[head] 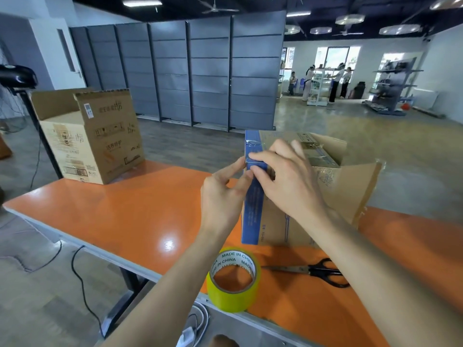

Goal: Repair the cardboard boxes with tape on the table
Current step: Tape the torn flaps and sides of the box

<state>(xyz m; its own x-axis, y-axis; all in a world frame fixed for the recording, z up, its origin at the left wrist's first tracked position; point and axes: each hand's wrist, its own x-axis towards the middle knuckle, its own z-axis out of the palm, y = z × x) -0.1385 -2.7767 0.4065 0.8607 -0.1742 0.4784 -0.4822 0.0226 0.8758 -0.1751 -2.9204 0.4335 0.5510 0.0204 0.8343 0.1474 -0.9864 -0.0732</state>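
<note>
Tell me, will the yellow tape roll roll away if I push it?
Probably not: the tape roll lies flat with its hole facing up, so it would likely slide on the glossy orange table. It sits right at the near edge, so a push toward you might knock it off.

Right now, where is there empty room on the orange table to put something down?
The biggest bare patch of the orange table lies between the brown box at the far left corner and the blue-edged box. A smaller one is at the right, past the scissors. It is crowded near the front edge: tape roll, scissors and both arms.
</note>
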